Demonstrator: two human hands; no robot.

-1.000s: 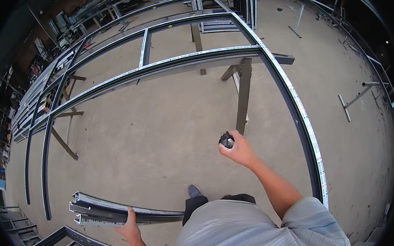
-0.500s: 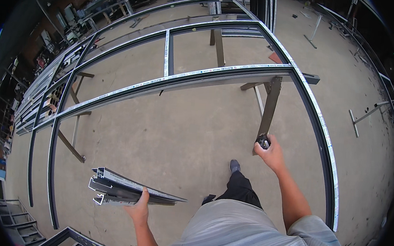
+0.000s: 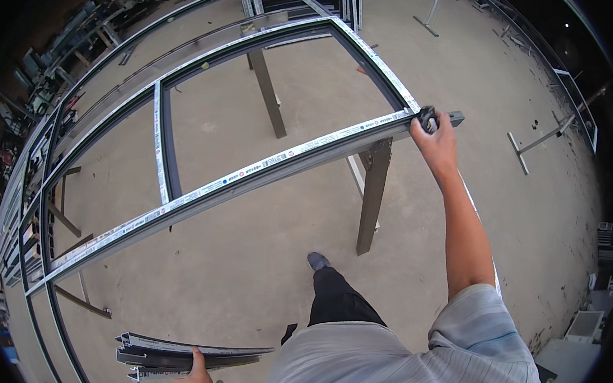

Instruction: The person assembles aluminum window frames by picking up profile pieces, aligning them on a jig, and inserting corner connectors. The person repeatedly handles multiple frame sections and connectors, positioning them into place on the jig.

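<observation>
Where the floor (image 3: 242, 280) spreads: pale brown and dusty, it runs beneath the frame and around the person's feet.
Large frame (image 3: 290, 154): dark bars faced with white printed film, raised off the floor and stretching from the left side to upper right; one short crossbar divides the near section.
Trestle (image 3: 373, 197): its brown leg stands slightly slanted below the near bar, close to the frame's right corner.
Grey beam (image 3: 457, 119): lies under that near bar, its end poking out past the corner, beside the right hand.
Striped shirt (image 3: 394, 364): pale grey, filling the lower middle, with dark trousers (image 3: 338, 298) ahead of it.
Profiles (image 3: 157, 356): a bundle of long dark lengths with whitish ends, held low at the left, well apart from the frame.
Shoe (image 3: 317, 261): grey, on the floor.
Right hand (image 3: 438, 141): stretched out to the frame's right corner, fingers curled around a black tool.
Left hand (image 3: 198, 376): fingers gripping the profiles, thumb over the top.
Black tool (image 3: 427, 117): compact, right at the corner; whether it touches the bar, I cannot tell.
</observation>
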